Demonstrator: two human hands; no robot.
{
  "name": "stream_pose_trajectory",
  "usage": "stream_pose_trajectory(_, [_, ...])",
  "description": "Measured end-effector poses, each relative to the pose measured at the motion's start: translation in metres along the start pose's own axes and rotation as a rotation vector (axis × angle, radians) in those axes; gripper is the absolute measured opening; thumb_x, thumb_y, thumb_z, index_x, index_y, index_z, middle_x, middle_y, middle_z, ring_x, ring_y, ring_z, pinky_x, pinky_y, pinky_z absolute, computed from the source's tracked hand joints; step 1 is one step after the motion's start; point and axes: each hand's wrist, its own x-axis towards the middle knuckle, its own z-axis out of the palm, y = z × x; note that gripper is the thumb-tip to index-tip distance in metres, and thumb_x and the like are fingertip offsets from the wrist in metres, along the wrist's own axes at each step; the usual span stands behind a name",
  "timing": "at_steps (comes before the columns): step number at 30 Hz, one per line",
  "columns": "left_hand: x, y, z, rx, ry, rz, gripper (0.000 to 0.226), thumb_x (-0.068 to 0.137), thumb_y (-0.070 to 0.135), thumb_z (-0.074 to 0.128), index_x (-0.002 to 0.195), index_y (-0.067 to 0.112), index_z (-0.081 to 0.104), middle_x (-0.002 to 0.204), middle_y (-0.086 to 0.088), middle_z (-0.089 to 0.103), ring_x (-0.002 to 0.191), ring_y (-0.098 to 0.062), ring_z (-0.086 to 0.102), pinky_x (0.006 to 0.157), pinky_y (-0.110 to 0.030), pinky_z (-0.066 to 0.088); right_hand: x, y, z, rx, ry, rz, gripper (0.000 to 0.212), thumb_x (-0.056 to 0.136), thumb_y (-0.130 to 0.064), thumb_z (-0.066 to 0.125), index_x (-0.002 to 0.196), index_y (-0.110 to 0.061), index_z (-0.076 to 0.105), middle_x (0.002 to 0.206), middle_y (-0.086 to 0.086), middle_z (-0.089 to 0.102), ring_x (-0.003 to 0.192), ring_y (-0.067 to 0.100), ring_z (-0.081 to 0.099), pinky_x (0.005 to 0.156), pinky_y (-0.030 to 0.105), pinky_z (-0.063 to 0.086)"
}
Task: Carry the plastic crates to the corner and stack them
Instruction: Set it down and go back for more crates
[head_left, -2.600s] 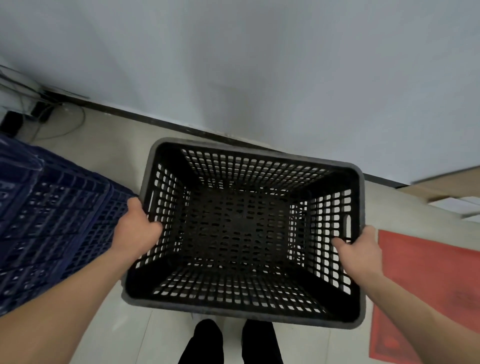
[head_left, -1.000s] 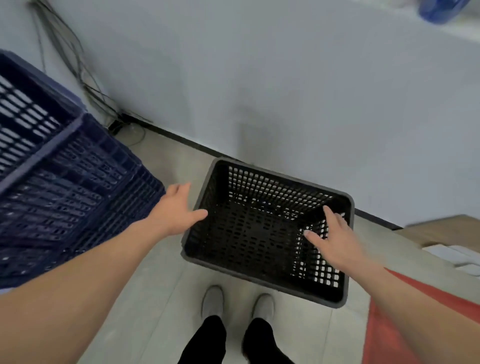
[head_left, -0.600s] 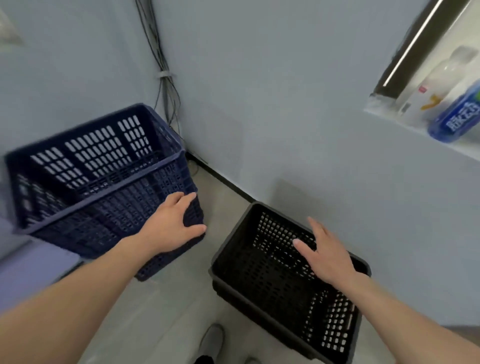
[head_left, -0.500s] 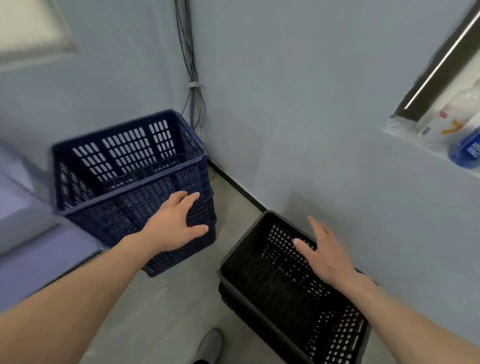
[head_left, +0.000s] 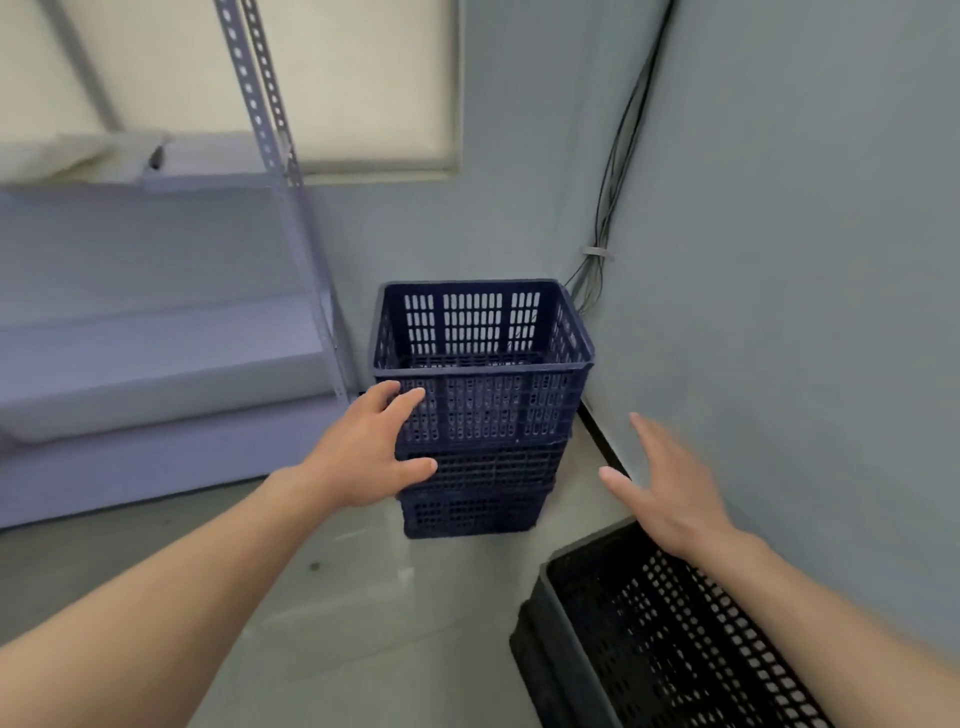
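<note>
Stack of blue crates on the floor in the corner, beside the shelf rack. Low right along the wall, black crates, apart from that stack. Fingers of left hand spread at the stack's near left edge; contact uncertain. Empty right hand spread too, blurred, near the black crates' far rim.

Our left grip spreads before the blue crates. Our right grip hovers by the black crate.
</note>
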Motion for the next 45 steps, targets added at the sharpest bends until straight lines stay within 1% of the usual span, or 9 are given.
stream_pose_trajectory(3, [-0.033,-0.035,-0.02,0.019,0.046,-0.056,0.093,0.087,0.056,0.066,0.161,0.03,0.017,0.168,0.002,0.008,0.154,-0.02,0.014,0.121,-0.041,0.028,0.009,-0.048,0.007,-0.008,-0.004,-0.096,0.105,0.079,-0.087,0.031,0.165,-0.028,0.018,0.171,-0.006,0.024,0.158,0.017,0.02,0.124,0.051,0.026])
stream_pose_trajectory(12, [-0.15,-0.162,-0.077,0.012,0.145,-0.272,0.103,0.072,0.069,0.056,0.161,0.033,0.018,0.168,0.001,0.007,0.154,-0.02,0.014,0.12,-0.045,0.03,0.021,-0.225,0.06,-0.002,-0.038,-0.357,0.09,0.094,-0.066,0.055,0.166,-0.025,0.019,0.171,-0.004,0.023,0.158,0.016,0.018,0.125,0.053,0.025])
stream_pose_trajectory(17, [-0.208,-0.228,-0.1,0.036,0.207,-0.345,0.099,0.082,0.062,0.068,0.161,0.032,0.017,0.169,0.001,0.006,0.155,-0.02,0.013,0.12,-0.043,0.03,0.012,-0.313,0.097,0.008,-0.076,-0.496,0.096,0.091,-0.065,0.062,0.166,-0.026,0.016,0.172,-0.003,0.021,0.159,0.016,0.017,0.126,0.051,0.024])
stream_pose_trajectory(24, [-0.282,-0.31,-0.128,0.046,0.255,-0.49,0.101,0.082,0.067,0.066,0.161,0.035,0.013,0.169,0.005,0.003,0.155,-0.019,0.01,0.12,-0.046,0.03,0.004,-0.418,0.143,-0.021,-0.121,-0.665,0.109,0.084,-0.066,0.07,0.167,-0.028,0.008,0.173,-0.003,0.017,0.159,0.017,0.015,0.126,0.049,0.023])
stream_pose_trajectory(29, [-0.323,-0.344,-0.142,0.025,0.299,-0.586,0.102,0.081,0.07,0.065,0.161,0.036,0.012,0.168,0.007,0.002,0.155,-0.018,0.008,0.119,-0.048,0.029,0.006,-0.48,0.167,-0.003,-0.166,-0.748,0.11,0.083,-0.067,0.069,0.167,-0.029,0.009,0.173,-0.004,0.018,0.158,0.019,0.018,0.124,0.051,0.027])
stream_pose_trajectory(34, [-0.352,-0.363,-0.152,0.031,0.342,-0.689,0.102,0.081,0.069,0.065,0.161,0.034,0.013,0.168,0.007,0.003,0.155,-0.017,0.009,0.119,-0.048,0.031,0.01,-0.536,0.192,0.012,-0.208,-0.848,0.114,0.075,-0.082,0.054,0.166,-0.03,0.008,0.172,-0.003,0.02,0.158,0.02,0.02,0.124,0.052,0.027])
stream_pose_trajectory(38, [-0.367,-0.376,-0.158,0.028,0.375,-0.769,0.103,0.08,0.07,0.065,0.161,0.034,0.013,0.168,0.006,0.003,0.155,-0.017,0.007,0.12,-0.047,0.029,0.018,-0.574,0.211,0.025,-0.257,-0.934,0.111,0.082,-0.069,0.068,0.166,-0.03,0.008,0.172,-0.002,0.019,0.158,0.02,0.019,0.124,0.05,0.025])
stream_pose_trajectory(43, [-0.374,-0.384,-0.166,0.031,0.411,-0.888,0.103,0.08,0.071,0.064,0.161,0.034,0.013,0.168,0.007,0.003,0.154,-0.017,0.008,0.12,-0.044,0.031,0.039,-0.612,0.23,0.024,-0.311,-1.035,0.117,0.072,-0.084,0.049,0.167,-0.031,0.006,0.173,-0.004,0.017,0.158,0.02,0.019,0.123,0.049,0.027])
stream_pose_trajectory(45, [-0.373,-0.385,-0.168,0.035,0.421,-0.934,0.103,0.08,0.071,0.064,0.161,0.034,0.012,0.168,0.007,0.002,0.155,-0.017,0.007,0.12,-0.044,0.03,0.05,-0.624,0.236,0.037,-0.334,-1.088,0.114,0.078,-0.079,0.057,0.167,-0.03,0.004,0.173,-0.004,0.015,0.158,0.019,0.017,0.124,0.048,0.025])
